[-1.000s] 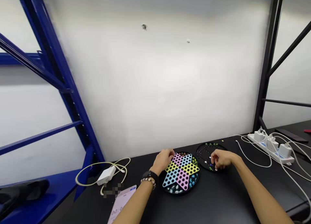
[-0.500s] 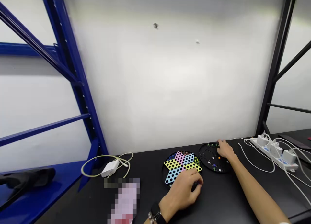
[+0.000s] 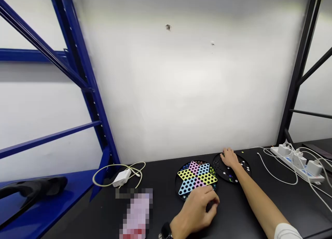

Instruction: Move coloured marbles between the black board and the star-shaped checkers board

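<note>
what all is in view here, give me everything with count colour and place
star board: one, black round, pink, blue and yellow star, centre of table
round tray: one, black, small coloured marbles on it, just right of star board
charger: one, white, looped pale cable, left on table
power strip: one, white, white plugs and cables, far right
blurred item: one, pinkish, near edge of table
table: one, black
shelf frame: one, blue, left
dark object: one, black, on blue shelf
black frame: one, right
watch: one, black, left wrist
left hand: curled at star board's near edge
right hand: on round tray's far side
</note>
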